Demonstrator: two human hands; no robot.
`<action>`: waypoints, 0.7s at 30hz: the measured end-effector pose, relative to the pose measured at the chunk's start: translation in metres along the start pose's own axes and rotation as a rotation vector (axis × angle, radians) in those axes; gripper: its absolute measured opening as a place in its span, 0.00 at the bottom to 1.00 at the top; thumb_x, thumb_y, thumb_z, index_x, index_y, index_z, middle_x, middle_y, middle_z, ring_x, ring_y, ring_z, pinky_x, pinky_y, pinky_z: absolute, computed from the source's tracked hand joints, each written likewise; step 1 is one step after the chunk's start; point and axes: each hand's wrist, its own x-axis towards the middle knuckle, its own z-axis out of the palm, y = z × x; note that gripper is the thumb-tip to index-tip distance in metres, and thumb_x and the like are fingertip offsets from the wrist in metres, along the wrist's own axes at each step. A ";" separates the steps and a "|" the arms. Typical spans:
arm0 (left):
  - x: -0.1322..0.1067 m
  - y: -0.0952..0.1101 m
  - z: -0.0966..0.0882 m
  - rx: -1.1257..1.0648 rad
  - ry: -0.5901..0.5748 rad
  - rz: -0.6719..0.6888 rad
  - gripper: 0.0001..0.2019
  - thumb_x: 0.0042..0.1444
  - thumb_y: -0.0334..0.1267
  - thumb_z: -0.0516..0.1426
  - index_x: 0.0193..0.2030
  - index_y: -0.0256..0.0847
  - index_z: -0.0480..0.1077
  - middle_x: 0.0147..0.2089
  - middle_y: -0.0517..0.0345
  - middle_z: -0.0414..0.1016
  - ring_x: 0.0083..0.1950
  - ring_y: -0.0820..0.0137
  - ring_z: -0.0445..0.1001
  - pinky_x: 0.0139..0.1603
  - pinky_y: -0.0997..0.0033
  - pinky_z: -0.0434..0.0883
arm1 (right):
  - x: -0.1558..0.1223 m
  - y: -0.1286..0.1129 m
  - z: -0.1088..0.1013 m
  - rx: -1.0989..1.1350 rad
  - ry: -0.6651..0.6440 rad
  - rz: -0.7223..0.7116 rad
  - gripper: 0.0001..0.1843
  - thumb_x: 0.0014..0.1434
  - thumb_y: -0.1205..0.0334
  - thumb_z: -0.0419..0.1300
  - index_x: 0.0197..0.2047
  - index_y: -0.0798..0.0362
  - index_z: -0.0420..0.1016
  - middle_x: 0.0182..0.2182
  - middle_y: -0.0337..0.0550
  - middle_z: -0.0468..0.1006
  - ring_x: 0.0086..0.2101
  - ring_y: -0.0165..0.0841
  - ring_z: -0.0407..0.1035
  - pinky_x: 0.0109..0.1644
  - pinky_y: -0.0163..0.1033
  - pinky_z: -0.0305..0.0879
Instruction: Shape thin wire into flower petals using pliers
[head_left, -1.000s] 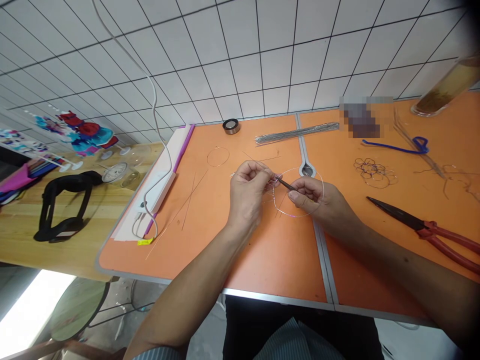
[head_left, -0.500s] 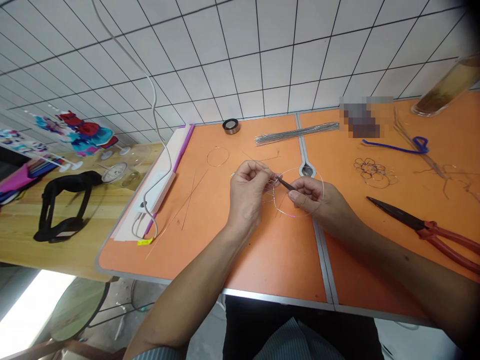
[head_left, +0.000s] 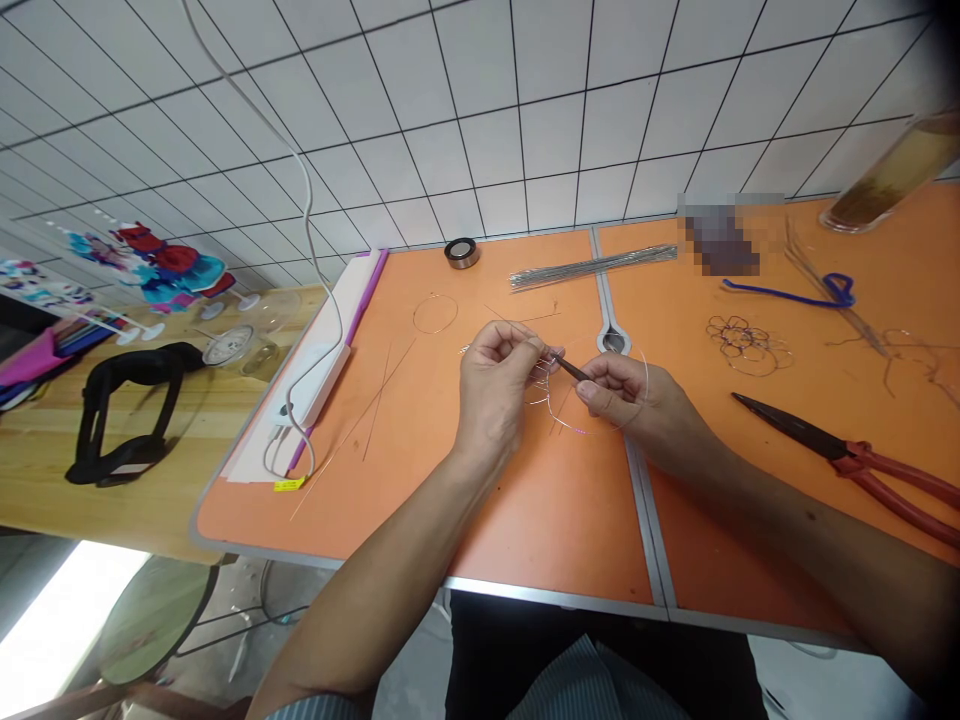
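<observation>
Over the orange table, my left hand (head_left: 495, 385) is closed, thumb against forefinger, on thin looped wire (head_left: 553, 408). One large loop of this wire bows out toward my right hand (head_left: 637, 395). That hand is closed around a slim dark pointed tool (head_left: 571, 371), which looks like tweezers; its tip meets the wire at my left fingertips. Small pinkish marks or beads show on the lower part of the loop. My fingers hide the spot where tip and wire meet.
Red-handled long-nose pliers (head_left: 840, 450) lie at right, below a coiled wire piece (head_left: 742, 345). Behind my hands are a bundle of straight wires (head_left: 592, 268) and a tape roll (head_left: 461, 253). A white power strip (head_left: 319, 395) lies left; a glass of brown liquid (head_left: 892, 175) stands back right.
Almost nothing differs. The wire loop near my right hand has shifted very slightly; both hands keep their grip and place.
</observation>
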 end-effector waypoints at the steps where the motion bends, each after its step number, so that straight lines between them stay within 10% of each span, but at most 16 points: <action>1: 0.000 0.000 0.000 0.002 -0.003 0.003 0.08 0.53 0.32 0.67 0.32 0.41 0.71 0.31 0.63 0.74 0.37 0.68 0.84 0.40 0.70 0.76 | 0.000 0.000 0.000 0.005 -0.002 0.005 0.14 0.68 0.49 0.65 0.38 0.51 0.75 0.30 0.37 0.71 0.31 0.32 0.64 0.36 0.40 0.59; 21: 0.001 -0.002 0.001 -0.010 -0.012 0.010 0.08 0.53 0.33 0.67 0.33 0.41 0.71 0.31 0.63 0.75 0.39 0.69 0.85 0.39 0.73 0.76 | -0.001 -0.003 -0.001 -0.004 0.010 0.022 0.15 0.68 0.48 0.65 0.38 0.50 0.75 0.27 0.36 0.72 0.29 0.32 0.66 0.34 0.39 0.60</action>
